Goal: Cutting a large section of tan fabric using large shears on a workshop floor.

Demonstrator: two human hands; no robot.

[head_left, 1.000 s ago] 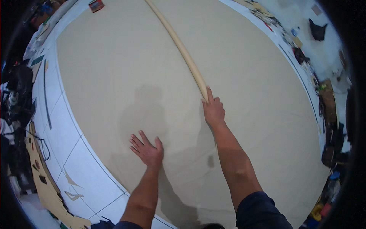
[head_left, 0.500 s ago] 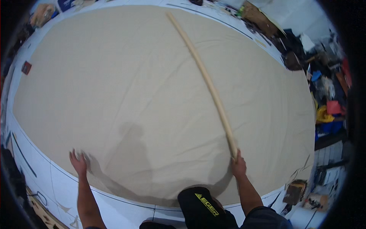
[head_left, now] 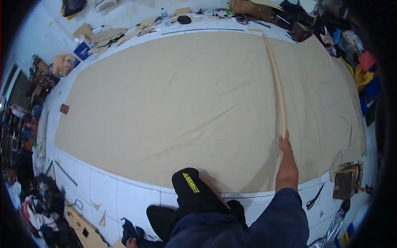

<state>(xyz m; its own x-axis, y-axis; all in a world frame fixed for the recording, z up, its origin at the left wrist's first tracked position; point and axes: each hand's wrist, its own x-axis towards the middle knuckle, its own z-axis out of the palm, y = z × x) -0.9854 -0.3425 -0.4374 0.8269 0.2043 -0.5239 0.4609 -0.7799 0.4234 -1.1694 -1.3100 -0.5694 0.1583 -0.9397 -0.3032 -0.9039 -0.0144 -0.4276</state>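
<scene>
A large beige sheet (head_left: 157, 103) lies spread over the white tiled floor, with creases across its middle. My right hand (head_left: 285, 142) is closed around the near end of a long, straight tan pole (head_left: 276, 78). From that hand the pole runs across the right part of the sheet to its far edge. Whether it is solid or a tube I cannot tell. What looks like my left hand (head_left: 131, 243) shows at the bottom edge, beside a piece of dark blue cloth (head_left: 133, 230). It is mostly cut off, and its fingers are not clear.
Black scissors (head_left: 315, 197) lie on the tiles at the near right, close to a brown box (head_left: 345, 184). A small red box (head_left: 64, 108) stands by the sheet's left edge. A clear bottle (head_left: 165, 16) and clutter line the back wall; heaps of goods crowd both sides.
The pole and my right hand have shifted right across the sheet, and the pole stands straighter in view. My left hand has drawn back from over the sheet. The view has also shifted.
</scene>
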